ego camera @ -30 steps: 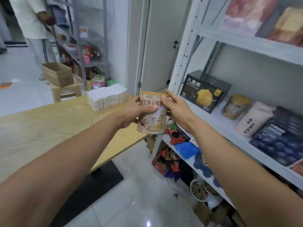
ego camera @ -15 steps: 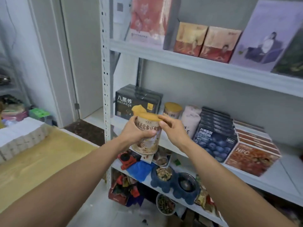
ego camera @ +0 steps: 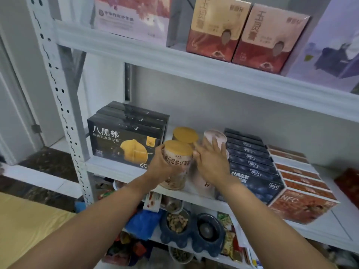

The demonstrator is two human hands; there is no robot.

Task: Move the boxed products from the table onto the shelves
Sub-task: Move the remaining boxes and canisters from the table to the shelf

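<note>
A round canister with a yellow lid [ego camera: 177,164] stands at the front of the middle shelf [ego camera: 124,170]. My left hand [ego camera: 159,166] grips its left side. Straight behind it stands a second yellow-lidded canister [ego camera: 185,135]. My right hand [ego camera: 210,160] has its fingers spread and rests against a pale pink canister [ego camera: 214,137] just to the right. The pink canister's lower part is hidden by that hand.
Black boxes [ego camera: 124,140] stand left of the canisters, dark blue boxes [ego camera: 252,164] and orange boxes [ego camera: 299,189] to the right. The upper shelf [ego camera: 194,66] holds red and pink cartons. Pet bowls [ego camera: 191,228] crowd the lower shelf. The yellow table [ego camera: 25,230] lies lower left.
The canister went from in front of the shelf down onto the middle shelf. My right hand left it and moved onto the pink canister. The view swung from the table toward the shelves.
</note>
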